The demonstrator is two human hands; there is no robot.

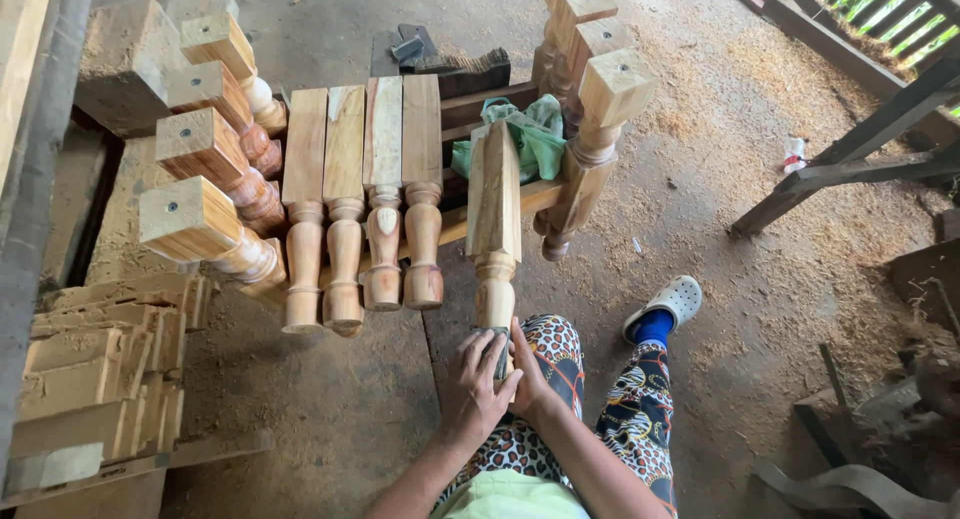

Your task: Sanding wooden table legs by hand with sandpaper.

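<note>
A turned wooden leg (495, 229) with a square upper block and rounded lower part stands tilted over my knee. Both my hands grip its lower rounded end. My left hand (473, 379) wraps it from the left, with something dark, maybe a scrap of abrasive, under the fingers. My right hand (530, 374) clasps it from the right. Several similar legs (362, 199) lie side by side on a low wooden frame just ahead.
More turned legs (205, 149) are stacked at the left and more (590, 89) at the right of the frame. A green cloth (530, 134) lies on it. Wooden blocks (100, 369) are piled at left. Sawdust covers the floor; a small bottle (794, 154) lies at right.
</note>
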